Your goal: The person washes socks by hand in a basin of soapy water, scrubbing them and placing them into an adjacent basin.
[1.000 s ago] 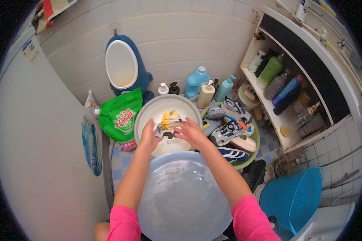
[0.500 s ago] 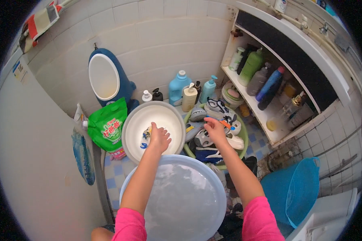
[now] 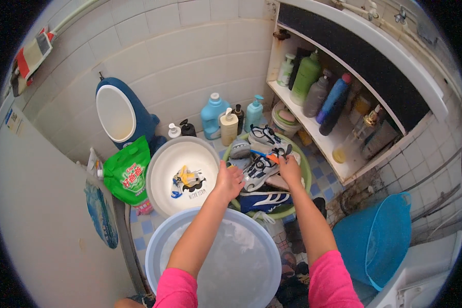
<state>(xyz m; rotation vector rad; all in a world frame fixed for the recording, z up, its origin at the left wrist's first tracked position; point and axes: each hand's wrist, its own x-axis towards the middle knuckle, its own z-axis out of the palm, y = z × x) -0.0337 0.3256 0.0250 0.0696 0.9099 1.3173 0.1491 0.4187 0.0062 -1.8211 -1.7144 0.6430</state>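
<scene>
My left hand (image 3: 230,180) is over the left rim of the green basin (image 3: 306,177), fingers spread, beside a grey-and-white shoe (image 3: 259,172). My right hand (image 3: 290,170) is closed on a slim orange-and-blue tool (image 3: 273,158) held over the shoes; its working end cannot be made out. A navy shoe with white stripes (image 3: 264,201) lies nearest me in that basin, among several other shoes. To the left, a white basin (image 3: 164,197) holds a small yellow, white and blue bundle (image 3: 188,178). In front of me stands a large pale blue basin (image 3: 215,267) of cloudy water.
A green detergent bag (image 3: 126,172) and a blue child's urinal (image 3: 136,110) are at left. Several bottles (image 3: 214,117) line the tiled wall. An open cabinet (image 3: 339,164) with bottles juts in at right, above a blue tub (image 3: 377,241).
My left hand has moved right, from over the white basin to the shoes. My right hand has shifted slightly right, and its tool now points left. The view has shifted a little.
</scene>
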